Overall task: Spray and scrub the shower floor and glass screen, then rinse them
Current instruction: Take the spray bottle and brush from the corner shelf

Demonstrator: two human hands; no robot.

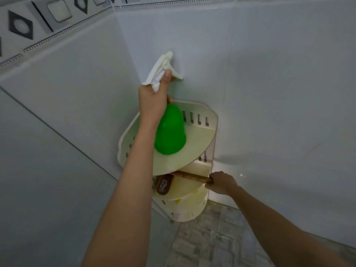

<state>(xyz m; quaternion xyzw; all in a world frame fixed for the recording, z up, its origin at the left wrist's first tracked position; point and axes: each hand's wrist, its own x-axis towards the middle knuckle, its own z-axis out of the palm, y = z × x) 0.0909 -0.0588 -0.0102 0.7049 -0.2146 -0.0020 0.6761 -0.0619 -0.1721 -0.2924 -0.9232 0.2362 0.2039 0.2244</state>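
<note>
Gripped green spray bottle by its neck in left hand, over top tier of corner shelf. Curled right hand round scrub brush handle, six o'clock of bottle. Seemingly fetching tools; called next for lifting both clear toward shower floor, five o'clock.

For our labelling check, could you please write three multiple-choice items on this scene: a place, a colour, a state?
1. The brown wooden scrub brush is: A) under the cream plastic corner shelf's top tier B) on the floor C) atop the shelf
2. The plastic spray bottle's body is: A) blue B) green C) red
3. The right hand is: A) open B) pressing the wall C) gripping the brush handle
A: head sits beneath that tier. B: bright green below white trigger. C: hand curls round the handle.
</note>
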